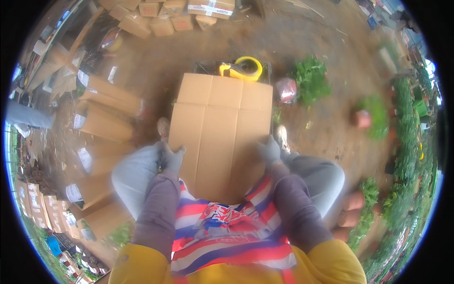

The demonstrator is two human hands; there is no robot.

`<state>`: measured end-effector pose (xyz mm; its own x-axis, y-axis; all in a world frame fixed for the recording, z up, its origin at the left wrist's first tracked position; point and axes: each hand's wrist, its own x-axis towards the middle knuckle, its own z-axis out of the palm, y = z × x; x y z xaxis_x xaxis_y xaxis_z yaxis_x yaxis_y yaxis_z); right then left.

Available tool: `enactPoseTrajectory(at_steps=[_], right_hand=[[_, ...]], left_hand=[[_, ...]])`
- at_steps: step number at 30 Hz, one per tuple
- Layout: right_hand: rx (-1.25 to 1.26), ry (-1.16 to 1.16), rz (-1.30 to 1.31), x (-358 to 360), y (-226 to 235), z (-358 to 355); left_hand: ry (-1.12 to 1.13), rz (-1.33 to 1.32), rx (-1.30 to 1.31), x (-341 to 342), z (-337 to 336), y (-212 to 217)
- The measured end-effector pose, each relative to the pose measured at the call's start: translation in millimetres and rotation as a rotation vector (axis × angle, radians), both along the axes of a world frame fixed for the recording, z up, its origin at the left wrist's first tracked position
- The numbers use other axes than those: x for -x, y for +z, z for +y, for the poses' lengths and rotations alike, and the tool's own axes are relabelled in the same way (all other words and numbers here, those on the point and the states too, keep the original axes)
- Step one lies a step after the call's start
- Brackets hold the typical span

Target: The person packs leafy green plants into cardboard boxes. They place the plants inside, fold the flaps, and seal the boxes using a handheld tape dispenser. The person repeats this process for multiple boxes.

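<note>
The person sits with a flat cardboard sheet standing across the lap, plain brown, creased into panels by straight fold lines. The left hand, in a grey knit glove, is closed around the sheet's left edge near its lower corner. The right hand, gloved the same, grips the right edge with fingers curled over it. Both sleeves are dull purple cloth.

Just beyond the sheet's far edge lies a yellow tape dispenser, its round ring on a wire crate of thin metal mesh. Right of the right hand, on the bare dirt ground, sits a reddish round pot beside a leafy green plant; more potted plants stand farther right. Near the right elbow are stacked terracotta pots, smooth and rounded.

Left of the left hand lie long cardboard boxes with white labels, blurred. Far ahead, well apart from both hands, small square cartons are piled together
</note>
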<state>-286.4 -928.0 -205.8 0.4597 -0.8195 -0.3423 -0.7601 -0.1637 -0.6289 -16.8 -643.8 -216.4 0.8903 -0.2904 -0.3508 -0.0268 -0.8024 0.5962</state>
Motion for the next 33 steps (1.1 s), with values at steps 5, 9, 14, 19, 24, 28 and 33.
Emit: enactPoseTrajectory(at_steps=[5, 9, 14, 19, 24, 28, 33], right_hand=[[-0.059, 0.0, -0.174, 1, -5, -22], [-0.15, -0.146, -0.257, 14, -17, -17], [-0.1, -0.004, 0.006, 31, -30, 12], [-0.078, -0.066, -0.12, 34, -32, 15], [-0.183, -0.103, 0.057, 21, -1, -12], [-0.141, -0.057, 0.264, 11, 36, -19], [0.115, 0.158, 0.426, -22, 79, -37]], left_hand=[[0.045, -0.009, 0.013, -7, -6, -9], [0.079, 0.027, 0.153, -2, -13, 5], [0.159, 0.128, 0.107, -1, -11, 36], [0.202, 0.209, 0.203, -11, 0, -6], [0.366, 0.387, 0.632, -14, 10, -76], [0.374, 0.304, 0.294, -7, 20, -75], [0.356, 0.292, 0.378, 2, 15, -45]])
